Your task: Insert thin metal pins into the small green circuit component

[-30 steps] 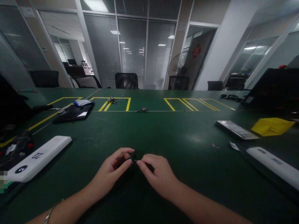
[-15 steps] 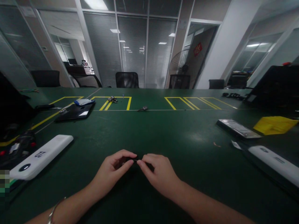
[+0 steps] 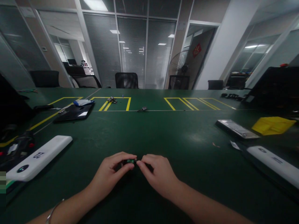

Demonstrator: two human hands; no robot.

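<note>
My left hand (image 3: 113, 169) pinches a small green circuit board (image 3: 130, 161) between thumb and fingers, low over the near middle of the table. Its far end is hidden inside the hand. Facing it, my right hand (image 3: 158, 171) has thumb and forefinger closed at the board's right end. A tiny part seems to lie between those fingertips, too small to name. A bracelet (image 3: 53, 211) circles my left wrist.
White oblong devices lie at left (image 3: 38, 158) and right (image 3: 274, 160). A silver metal-cased box (image 3: 237, 128) sits near a yellow bin (image 3: 273, 125). Farther back are a black flat case (image 3: 74, 112), small metal parts (image 3: 112, 100) and a dark small item (image 3: 143, 109) on the green table (image 3: 149, 130).
My left fingers have shifted, so the green face of the board now shows between thumb and forefinger. My right hand has barely moved.
</note>
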